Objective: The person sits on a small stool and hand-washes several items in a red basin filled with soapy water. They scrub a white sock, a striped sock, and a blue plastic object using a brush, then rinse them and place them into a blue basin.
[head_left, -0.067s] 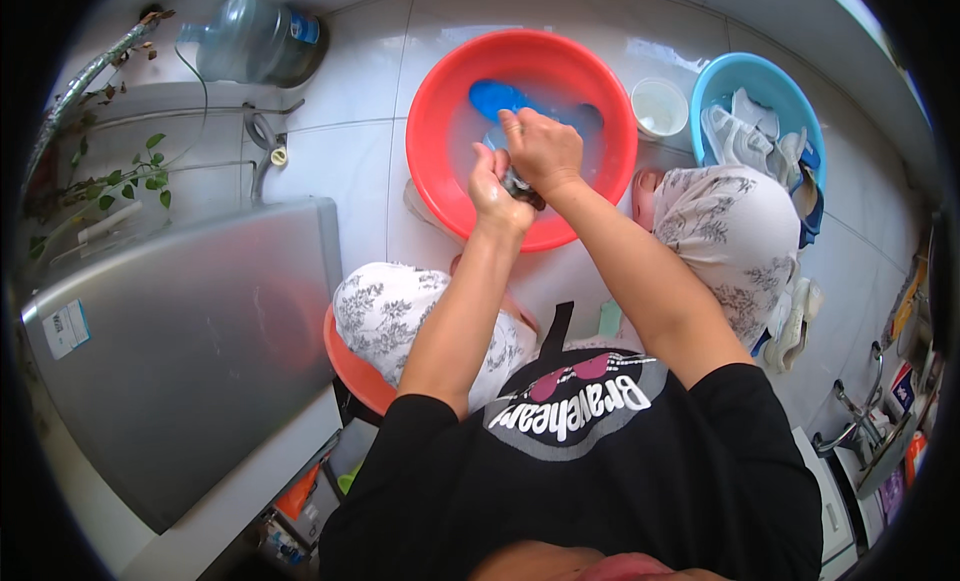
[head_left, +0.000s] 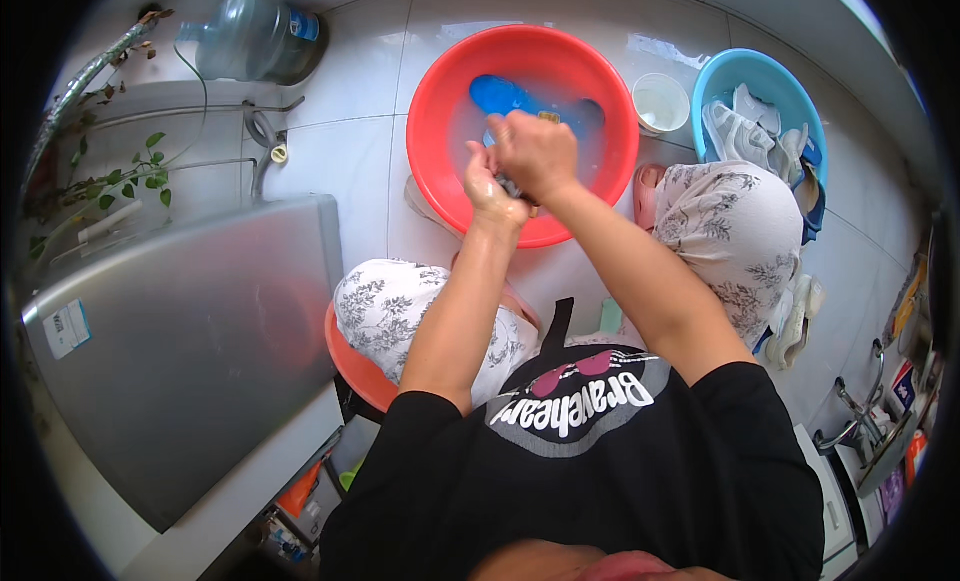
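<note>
A red basin [head_left: 428,161] of cloudy water lies before me, and both my hands are above its near part. My left hand [head_left: 492,189] is turned palm up, wet, with its fingers curled around a small greyish thing [head_left: 507,185] that is mostly hidden. Over it, my right hand [head_left: 540,156] is closed in a fist, pressed close to the left. What the fist holds is hidden. A smooth blue object with a rounded end [head_left: 497,93] lies partly in the water beyond my hands. A small gold-brown patch [head_left: 549,116] shows just past my right knuckles.
Right of the basin are a white tub [head_left: 660,103] and a light-blue basin [head_left: 709,76] holding several shoes [head_left: 740,131]. More pale shoes [head_left: 795,326] lie by my right knee. A large water bottle [head_left: 255,41] lies back left. A grey metallic appliance [head_left: 190,351] fills the left side.
My right fist has shifted slightly left and down over my left hand. The gold-brown patch now shows beyond it, and less of the dark thing between my hands is visible.
</note>
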Action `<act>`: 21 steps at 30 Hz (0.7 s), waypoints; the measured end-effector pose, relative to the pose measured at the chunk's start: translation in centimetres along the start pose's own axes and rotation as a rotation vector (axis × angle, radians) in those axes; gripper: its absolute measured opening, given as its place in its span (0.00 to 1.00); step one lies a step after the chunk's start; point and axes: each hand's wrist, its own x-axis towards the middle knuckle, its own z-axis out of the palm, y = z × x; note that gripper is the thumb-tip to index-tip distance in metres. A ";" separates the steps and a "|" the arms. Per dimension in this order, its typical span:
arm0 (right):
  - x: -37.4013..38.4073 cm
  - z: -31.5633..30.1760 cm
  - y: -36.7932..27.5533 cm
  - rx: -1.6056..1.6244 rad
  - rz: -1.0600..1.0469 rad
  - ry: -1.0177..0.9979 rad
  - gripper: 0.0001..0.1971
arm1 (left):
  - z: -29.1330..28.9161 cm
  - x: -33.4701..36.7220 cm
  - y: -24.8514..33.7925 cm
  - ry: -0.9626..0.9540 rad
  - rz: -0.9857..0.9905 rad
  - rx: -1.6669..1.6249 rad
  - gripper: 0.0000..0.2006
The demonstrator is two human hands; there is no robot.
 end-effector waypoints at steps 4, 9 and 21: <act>-1.1 -0.6 -3.9 0.153 -0.242 0.058 0.16 | -2.5 0.6 2.9 -0.442 0.093 0.149 0.27; 0.3 0.0 0.2 0.054 0.118 -0.064 0.17 | 1.5 0.1 -0.8 0.352 0.116 0.233 0.27; -1.4 0.7 -1.9 0.056 -0.154 -0.045 0.16 | -3.2 0.5 1.2 -0.142 0.192 0.185 0.25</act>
